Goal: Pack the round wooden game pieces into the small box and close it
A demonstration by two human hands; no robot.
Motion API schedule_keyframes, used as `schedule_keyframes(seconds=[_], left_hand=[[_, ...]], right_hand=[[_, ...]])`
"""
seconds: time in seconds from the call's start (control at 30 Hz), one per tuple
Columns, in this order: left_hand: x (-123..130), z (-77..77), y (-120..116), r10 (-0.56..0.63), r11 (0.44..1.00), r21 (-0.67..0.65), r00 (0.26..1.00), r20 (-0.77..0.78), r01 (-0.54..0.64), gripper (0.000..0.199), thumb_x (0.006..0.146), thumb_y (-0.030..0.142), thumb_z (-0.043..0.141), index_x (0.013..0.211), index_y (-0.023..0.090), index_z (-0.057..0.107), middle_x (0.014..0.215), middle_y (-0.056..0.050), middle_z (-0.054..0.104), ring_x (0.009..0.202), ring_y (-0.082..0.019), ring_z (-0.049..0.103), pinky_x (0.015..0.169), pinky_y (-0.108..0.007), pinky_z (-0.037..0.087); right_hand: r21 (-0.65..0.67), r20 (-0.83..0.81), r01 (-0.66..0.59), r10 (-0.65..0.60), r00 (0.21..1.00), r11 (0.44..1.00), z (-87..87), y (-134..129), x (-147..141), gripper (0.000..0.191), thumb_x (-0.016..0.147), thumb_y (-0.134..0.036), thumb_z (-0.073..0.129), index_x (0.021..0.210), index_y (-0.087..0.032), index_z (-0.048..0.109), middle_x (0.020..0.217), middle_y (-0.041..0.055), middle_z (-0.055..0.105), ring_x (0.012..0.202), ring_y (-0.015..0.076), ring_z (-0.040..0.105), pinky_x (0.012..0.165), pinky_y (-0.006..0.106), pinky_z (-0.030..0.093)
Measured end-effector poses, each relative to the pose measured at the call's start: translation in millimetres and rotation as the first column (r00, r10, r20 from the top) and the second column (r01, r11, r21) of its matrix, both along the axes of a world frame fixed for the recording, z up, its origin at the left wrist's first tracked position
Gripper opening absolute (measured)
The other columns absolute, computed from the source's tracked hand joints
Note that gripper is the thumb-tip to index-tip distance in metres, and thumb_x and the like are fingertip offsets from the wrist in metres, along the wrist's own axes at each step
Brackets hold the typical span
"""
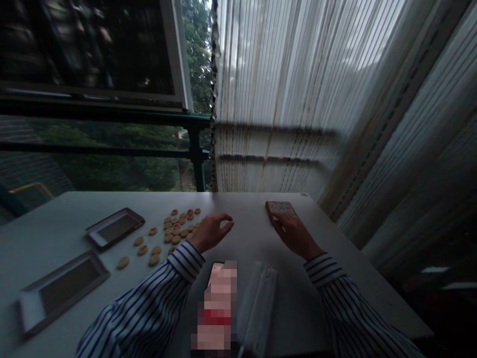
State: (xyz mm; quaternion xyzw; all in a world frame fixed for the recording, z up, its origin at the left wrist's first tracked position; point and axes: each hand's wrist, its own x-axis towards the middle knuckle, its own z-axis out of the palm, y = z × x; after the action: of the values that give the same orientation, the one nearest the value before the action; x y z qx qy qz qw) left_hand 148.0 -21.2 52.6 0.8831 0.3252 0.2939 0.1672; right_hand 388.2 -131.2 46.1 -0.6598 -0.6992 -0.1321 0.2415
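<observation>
The right hand (296, 235) covers the near part of the box (281, 206), and its blurred, lowered fingers overlap the edge; whether they grip or merely rest, I cannot tell. The box's markings are too smeared to read. The left hand (211, 231) hides some of the discs (176, 232) beside its wrist; its thumb and forefinger stand slightly apart. Pixel blocks mask most of the phone (218, 298), nearer the body than the left fingers, and the frame's bottom edge cuts off both sleeves.

The box is flat and rectangular, with brown sides and a pale, dark-marked top that reaches out past the right fingertips.

The discs are round and tan like wood, several with red marks, clustered left of the left fingers. Farther left lie two shallow oblong trays, one brown-rimmed (119, 226), one grey (67, 288). Between the hands and nearer the body, a clear, creased packet (257, 306) lies on the smooth white table (246, 238).
</observation>
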Motion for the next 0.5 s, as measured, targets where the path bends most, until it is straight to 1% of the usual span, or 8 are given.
schedule_keyframes(seconds=[0.13, 0.3, 0.4, 0.5], left_hand=[[-26, -7.7, -10, 0.068, 0.998, 0.012, 0.997, 0.034, -0.069, 0.029, 0.080, 0.038, 0.044, 0.091, 0.019, 0.062, 0.088, -0.005, 0.067, 0.082, -0.018, 0.061, 0.073, -0.029, 0.046], [-52, -19.4, -25, 0.118, 0.989, 0.073, 0.985, 0.127, -0.128, 0.024, 0.080, 0.033, 0.044, 0.093, 0.019, 0.060, 0.093, -0.004, 0.065, 0.089, -0.018, 0.059, 0.081, -0.033, 0.045], [-66, -29.7, -33, 0.180, 0.974, 0.110, 0.970, 0.161, -0.199, 0.023, 0.080, 0.030, 0.045, 0.094, 0.018, 0.058, 0.095, -0.006, 0.065, 0.090, -0.018, 0.059, 0.081, -0.034, 0.046], [-78, -42.4, -38, 0.221, 0.951, 0.174, 0.955, 0.197, -0.256, 0.021, 0.079, 0.028, 0.046, 0.092, 0.017, 0.059, 0.092, -0.007, 0.065, 0.087, -0.018, 0.060, 0.079, -0.034, 0.047]], right_hand=[[-0.016, 0.016, -0.063, 0.064, 0.998, 0.998, 0.8, 2, -18, 0.030, 0.085, -0.025, 0.039, 0.111, -0.015, 0.050, 0.105, 0.0103, 0.060, 0.097, 0.0200, 0.055, 0.084, 0.035, 0.041], [-0.047, 0.013, -0.143, 0.143, 0.990, 0.989, 4.1, 3, -41, 0.029, 0.086, -0.025, 0.039, 0.111, -0.017, 0.051, 0.104, 0.0081, 0.061, 0.095, 0.0189, 0.056, 0.082, 0.034, 0.042], [-0.067, 0.009, -0.191, 0.192, 0.981, 0.979, 6.3, 4, -56, 0.028, 0.086, -0.024, 0.039, 0.109, -0.017, 0.053, 0.101, 0.0079, 0.062, 0.093, 0.0179, 0.056, 0.081, 0.033, 0.042], [-0.095, 0.008, -0.234, 0.235, 0.972, 0.968, 8.4, 7, -73, 0.028, 0.086, -0.024, 0.039, 0.110, -0.018, 0.053, 0.101, 0.0076, 0.062, 0.093, 0.0171, 0.056, 0.080, 0.032, 0.042]])
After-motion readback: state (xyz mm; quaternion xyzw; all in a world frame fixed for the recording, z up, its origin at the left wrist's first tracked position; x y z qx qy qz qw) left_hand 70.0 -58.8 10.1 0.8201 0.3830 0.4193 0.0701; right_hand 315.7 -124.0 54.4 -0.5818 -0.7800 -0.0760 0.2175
